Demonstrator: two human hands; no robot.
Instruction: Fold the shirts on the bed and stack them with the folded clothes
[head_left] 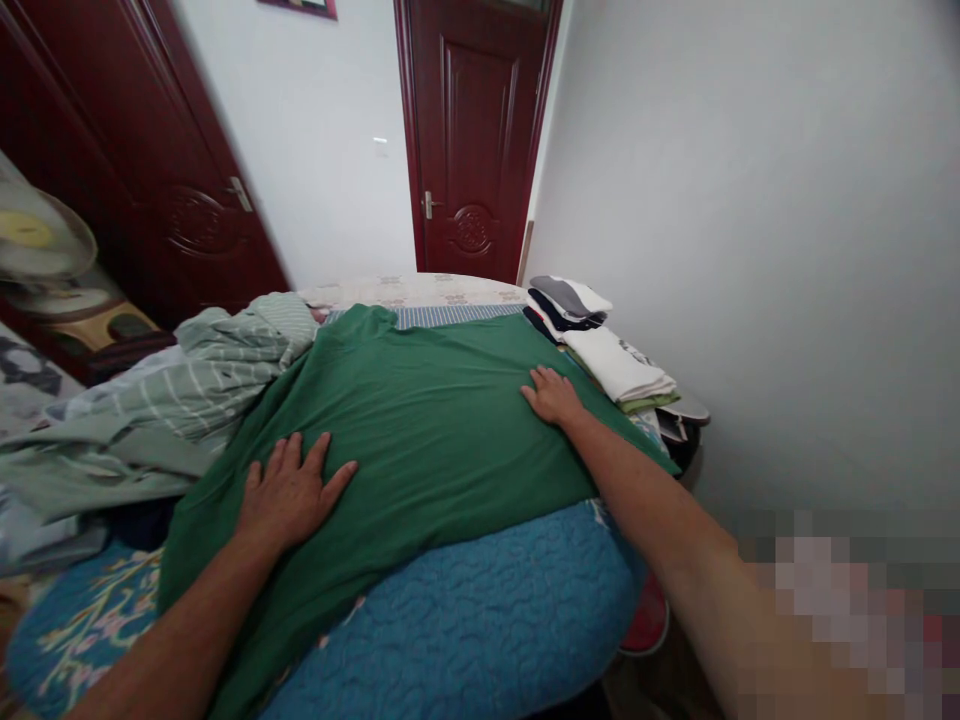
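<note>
Left hand (291, 498), right hand (555, 398) — flat

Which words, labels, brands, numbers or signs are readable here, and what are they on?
None can be read.
White folded cloth: its dark print is too small and blurred to read.
Green cloth: no lettering shows.

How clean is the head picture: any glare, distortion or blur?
Head view: soft light, no strong glare on the green garment; the left door leans, likely lens distortion; the fan looks blurred; a pixelated patch covers the lower-right corner.
</note>
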